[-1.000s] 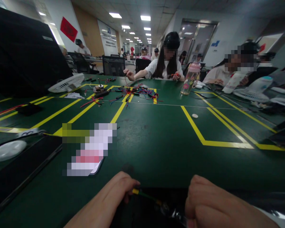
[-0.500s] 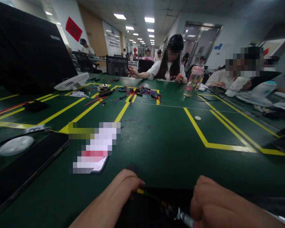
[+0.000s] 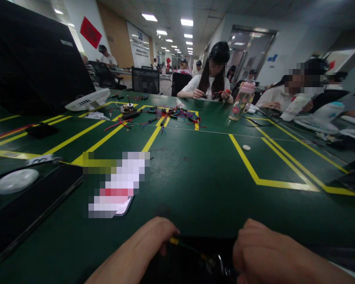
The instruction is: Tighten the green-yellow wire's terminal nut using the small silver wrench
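At the lower edge of the head view, my left hand (image 3: 146, 244) is closed, its thumb and fingertips pinching the yellow-sleeved end of a thin green-yellow wire (image 3: 191, 249). The wire slants down to the right towards a small shiny metallic piece (image 3: 220, 263), too dark to name. Just right of that piece, my right hand (image 3: 260, 248) is curled into a fist, its back towards me. Its fingertips are hidden, so what it grips cannot be made out. Beneath both hands lies a dark area at the near edge of the green table (image 3: 192, 185).
A phone (image 3: 118, 185) lies left of my hands, beside a black keyboard-like slab (image 3: 32, 209) and a white mouse (image 3: 16, 181). Farther off are tangled wires (image 3: 177, 113), a bottle (image 3: 241, 102) and a monitor (image 3: 32, 59). A person (image 3: 213, 79) sits opposite, handling small parts.
My right hand has shifted slightly left, closer to the shiny piece. My left hand keeps its pinch on the wire. The person opposite has brought an outstretched hand in towards the other.
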The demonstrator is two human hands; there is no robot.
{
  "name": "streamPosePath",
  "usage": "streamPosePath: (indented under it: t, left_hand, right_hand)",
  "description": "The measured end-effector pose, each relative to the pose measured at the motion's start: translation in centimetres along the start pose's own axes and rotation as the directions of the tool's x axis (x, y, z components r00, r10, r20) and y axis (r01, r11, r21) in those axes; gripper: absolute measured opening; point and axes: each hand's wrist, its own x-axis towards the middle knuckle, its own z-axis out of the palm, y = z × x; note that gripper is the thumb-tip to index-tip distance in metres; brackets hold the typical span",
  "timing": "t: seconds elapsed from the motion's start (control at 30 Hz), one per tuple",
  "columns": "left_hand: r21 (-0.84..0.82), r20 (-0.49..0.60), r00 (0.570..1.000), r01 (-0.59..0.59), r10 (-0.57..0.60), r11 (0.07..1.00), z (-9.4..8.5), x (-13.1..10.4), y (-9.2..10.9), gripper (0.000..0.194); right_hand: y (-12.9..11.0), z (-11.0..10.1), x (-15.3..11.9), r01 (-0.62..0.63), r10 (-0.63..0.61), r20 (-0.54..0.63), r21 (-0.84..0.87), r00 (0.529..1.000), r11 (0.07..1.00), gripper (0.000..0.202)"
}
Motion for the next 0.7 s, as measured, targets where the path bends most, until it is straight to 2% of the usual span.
streamPosePath:
  t: [0.07,0.17,0.27,0.33,0.4,0.47,0.5,0.57,0.6,0.63,0.7]
  left_hand:
    - [-0.003,0.000,1.000,-0.005,0.005,1.000,0.1,0.2,0.1,0.031]
    - [-0.007,-0.002,1.000,-0.009,0.009,1.000,-0.1,0.1,0.3,0.032]
    - [-0.011,-0.007,1.000,-0.009,0.009,1.000,-0.4,-0.1,0.6,0.032]
    - [-0.017,-0.012,1.000,-0.010,0.010,1.000,-0.6,-0.3,0.7,0.030]
    - [-0.026,-0.017,1.000,-0.010,0.010,1.000,-0.7,-0.3,0.8,0.030]
    - [-0.037,-0.026,1.000,-0.008,0.007,0.999,-0.7,-0.2,0.7,0.031]
    - [-0.043,-0.032,0.999,-0.006,0.005,0.999,-0.8,-0.2,0.7,0.030]
    - [-0.055,-0.050,0.999,-0.001,-0.002,0.999,-1.1,-0.4,0.5,0.028]
    - [-0.067,-0.067,0.998,0.001,-0.005,0.998,-1.3,-0.6,0.4,0.028]
    - [-0.079,-0.087,0.996,-0.003,-0.004,0.997,-1.5,-0.9,0.3,0.030]
    - [-0.095,-0.126,0.992,-0.025,0.013,0.995,-2.1,-1.8,0.2,0.032]
  right_hand:
    - [0.9,1.0,0.3,0.002,-0.001,-0.023,0.006,1.000,1.000,0.020]
    - [2.5,2.4,0.9,0.053,-0.052,0.023,-0.019,0.998,0.998,0.027]
    - [2.9,2.2,1.1,0.096,-0.096,0.046,-0.010,0.994,0.995,0.027]
    - [2.6,1.1,0.4,0.102,-0.104,0.018,0.081,0.994,0.991,0.022]
    - [2.1,0.1,-0.7,0.102,-0.083,-0.076,0.293,0.994,0.951,0.020]
    - [1.8,-0.3,-1.9,-0.063,0.140,-0.132,0.466,0.981,0.882,0.025]
    - [1.8,-0.1,-2.2,-0.079,0.178,-0.155,0.497,0.972,0.864,0.024]
    - [2.2,0.9,-2.2,-0.024,0.124,-0.201,0.441,0.972,0.897,0.024]
    - [2.5,1.6,-2.0,0.033,0.080,-0.295,0.359,0.952,0.933,0.035]
    - [2.8,2.3,-1.7,0.111,-0.023,-0.280,0.304,0.960,0.946,0.042]
    - [3.1,3.4,-1.3,0.109,-0.047,-0.264,0.228,0.963,0.968,0.043]
